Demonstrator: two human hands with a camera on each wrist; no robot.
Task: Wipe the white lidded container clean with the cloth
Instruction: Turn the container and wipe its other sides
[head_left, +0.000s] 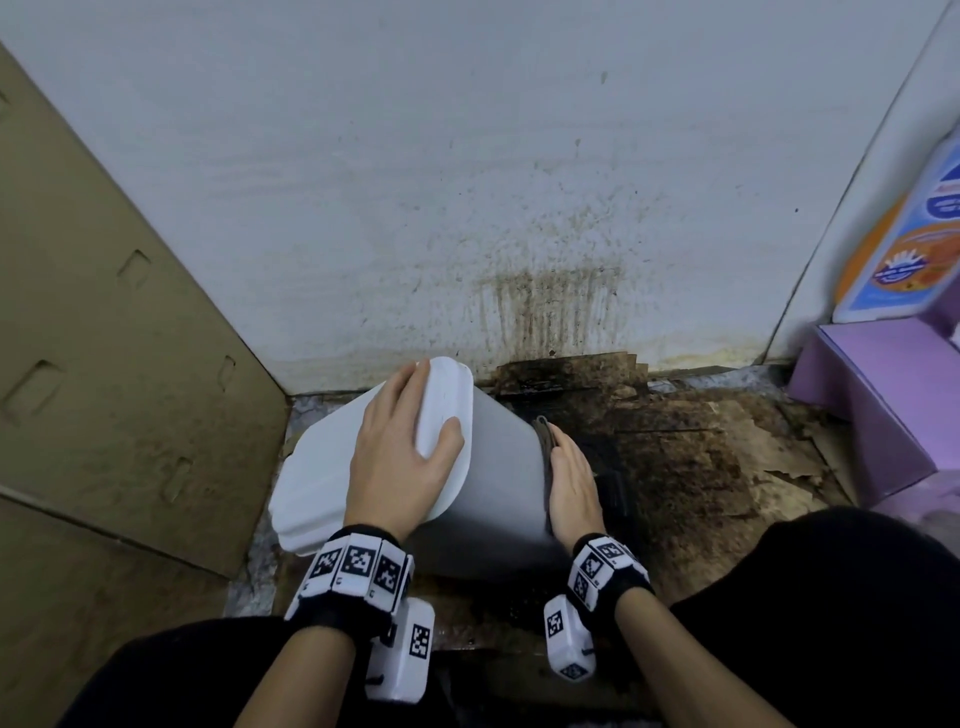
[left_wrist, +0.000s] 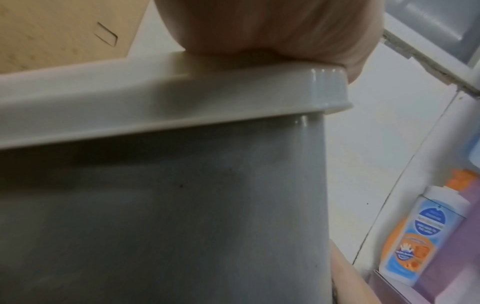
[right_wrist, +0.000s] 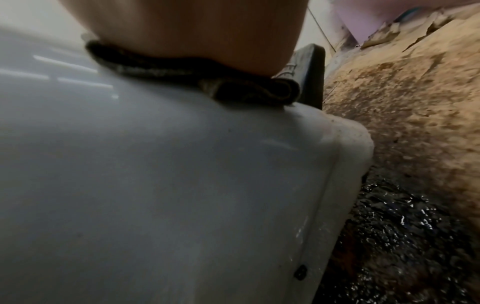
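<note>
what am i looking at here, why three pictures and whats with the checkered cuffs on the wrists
There is no machine here: a person is cleaning with two bare hands. The black-and-white patterned cuffs sit on the wrists, where the two wrist cameras are worn. The big picture comes from a camera on the person's head, looking down. The other two come from those wrist cameras, looking along each hand.

The left hand rests flat on the lid of the white lidded plastic container, which leans tilted over a stained cardboard floor. The right hand presses a dark folded cloth against the container's side. A brown cardboard box stands to the left, and an orange-and-blue labelled bottle to the right.
</note>
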